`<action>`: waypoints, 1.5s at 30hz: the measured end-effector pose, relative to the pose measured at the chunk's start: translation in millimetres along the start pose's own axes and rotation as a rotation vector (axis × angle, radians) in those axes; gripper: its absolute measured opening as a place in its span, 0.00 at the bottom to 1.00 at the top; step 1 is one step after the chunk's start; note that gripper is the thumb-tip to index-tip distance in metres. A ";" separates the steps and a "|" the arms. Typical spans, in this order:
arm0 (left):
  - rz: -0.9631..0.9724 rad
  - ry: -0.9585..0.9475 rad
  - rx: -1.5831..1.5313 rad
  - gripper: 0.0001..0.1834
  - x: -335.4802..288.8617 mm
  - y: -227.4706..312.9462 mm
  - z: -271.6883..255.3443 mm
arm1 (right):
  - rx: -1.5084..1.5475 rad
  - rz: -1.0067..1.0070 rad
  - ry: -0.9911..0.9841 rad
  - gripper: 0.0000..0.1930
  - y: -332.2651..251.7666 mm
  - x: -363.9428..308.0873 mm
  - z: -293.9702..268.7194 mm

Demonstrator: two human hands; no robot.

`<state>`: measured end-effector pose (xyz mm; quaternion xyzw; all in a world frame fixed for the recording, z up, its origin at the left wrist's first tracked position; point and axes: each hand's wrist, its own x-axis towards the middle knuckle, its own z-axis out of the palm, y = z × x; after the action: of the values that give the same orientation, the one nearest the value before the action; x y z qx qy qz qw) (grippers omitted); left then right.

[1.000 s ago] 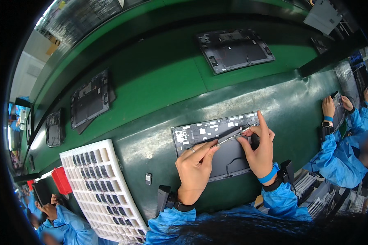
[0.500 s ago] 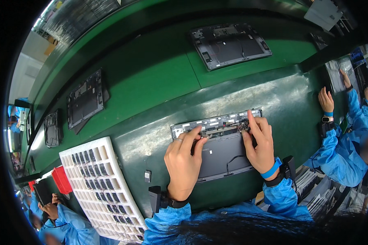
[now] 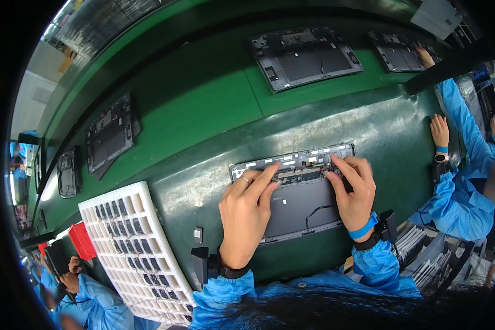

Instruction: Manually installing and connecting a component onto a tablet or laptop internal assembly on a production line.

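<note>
A dark grey laptop casing (image 3: pixel 300 212) lies on the work surface in front of me, its far part lined with small parts and white labels. Across it runs a narrow strip of electronic parts (image 3: pixel 302 174) with a pale bar and a short cable. My left hand (image 3: pixel 246 206) is closed in a pinch at the strip's left end, thumb and index finger together. At the right end my right hand (image 3: pixel 356 192) pinches the strip between thumb and index finger. The fingertips partly hide the spots they grip. A thin black cable (image 3: pixel 318 212) lies across the casing.
To the left stands a white foam tray (image 3: pixel 158 242) of small black wired modules, near a red bin (image 3: pixel 82 242). One small black module (image 3: pixel 198 235) lies alone. More laptop casings (image 3: pixel 308 58) rest on the green belt (image 3: pixel 203 96). A co-worker's arm (image 3: pixel 459 110) reaches over at the right.
At the right, the co-worker's arm has stretched out to another laptop casing, which now shows farther onto the belt. The belt's casings appear slightly farther left. My right index finger has lowered toward the strip.
</note>
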<state>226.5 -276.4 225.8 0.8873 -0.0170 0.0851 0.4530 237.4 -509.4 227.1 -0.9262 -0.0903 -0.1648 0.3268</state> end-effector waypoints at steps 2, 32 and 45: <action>0.010 -0.001 0.003 0.21 0.0 -0.1 -0.9 | 0.002 -0.002 -0.003 0.23 0.8 1.8 -1.3; 0.215 -0.248 0.462 0.36 -25.5 44.1 52.8 | -0.036 0.014 -0.321 0.18 9.8 28.7 -24.2; 0.190 -0.348 0.369 0.35 -17.2 45.5 64.4 | -0.115 -0.090 -0.341 0.13 41.7 22.5 -39.7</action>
<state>213.4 -355.9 222.4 0.9505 -0.1621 -0.0248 0.2638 260.0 -565.4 240.4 -0.9529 -0.1761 -0.0247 0.2458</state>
